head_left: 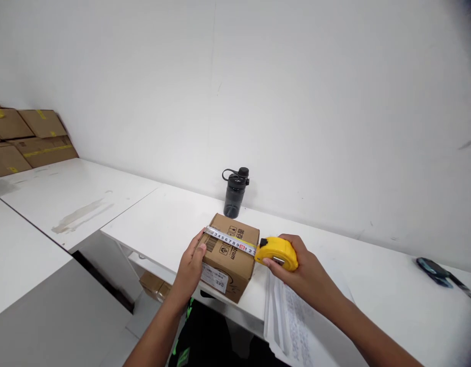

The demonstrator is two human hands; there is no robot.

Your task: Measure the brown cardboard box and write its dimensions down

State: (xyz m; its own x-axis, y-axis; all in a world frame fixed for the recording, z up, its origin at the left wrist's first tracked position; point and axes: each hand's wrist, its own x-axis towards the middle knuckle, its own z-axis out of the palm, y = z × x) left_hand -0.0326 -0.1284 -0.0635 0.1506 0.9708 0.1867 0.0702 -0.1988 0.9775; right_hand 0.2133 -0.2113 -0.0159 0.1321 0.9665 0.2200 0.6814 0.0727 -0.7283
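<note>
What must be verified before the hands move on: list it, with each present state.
1. Right hand gripping the yellow tape measure: ok.
2. Blade across the top of the cardboard box: ok.
3. Left hand touching the box near the blade's end: ok.
4. Blade's end hooked on the edge: cannot tell, too small.
5. Box wholly on the table: cannot tell; it sits near the front edge.
6. Black bottle upright, behind the box: ok.
</note>
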